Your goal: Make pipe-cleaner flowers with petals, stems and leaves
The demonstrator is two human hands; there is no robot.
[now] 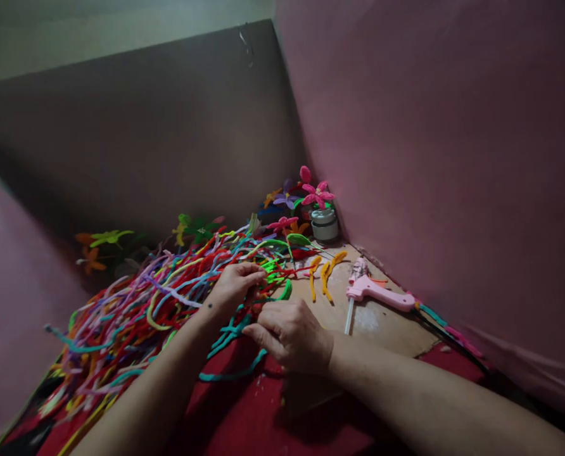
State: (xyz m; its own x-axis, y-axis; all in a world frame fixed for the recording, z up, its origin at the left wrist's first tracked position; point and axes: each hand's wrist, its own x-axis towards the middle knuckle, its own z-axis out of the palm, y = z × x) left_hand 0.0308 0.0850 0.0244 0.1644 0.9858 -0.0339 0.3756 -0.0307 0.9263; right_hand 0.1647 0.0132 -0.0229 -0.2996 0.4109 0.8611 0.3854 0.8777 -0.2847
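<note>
My left hand point(237, 284) is at the edge of a big heap of coloured pipe cleaners point(178, 278), its thumb and fingers pressed together. Just past its fingertips lie short bright green pipe cleaners point(273, 271). My right hand point(289, 334) is lower and to the right, back upward and fingers curled in. What either hand pinches, if anything, is hidden. Teal pipe cleaners point(228, 337) lie between my forearms, close to the right thumb. Two bent orange pipe-cleaner pieces point(327, 282) rest on the board beyond my right hand.
A pink glue gun point(382, 292) with a glue stick lies on the brown board point(401, 329) at right. Behind stands a small grey-white pot point(324, 225) near a pink pipe-cleaner flower point(318, 194). More flowers point(109, 237) stand back left. Pink walls flank the red cloth point(225, 411).
</note>
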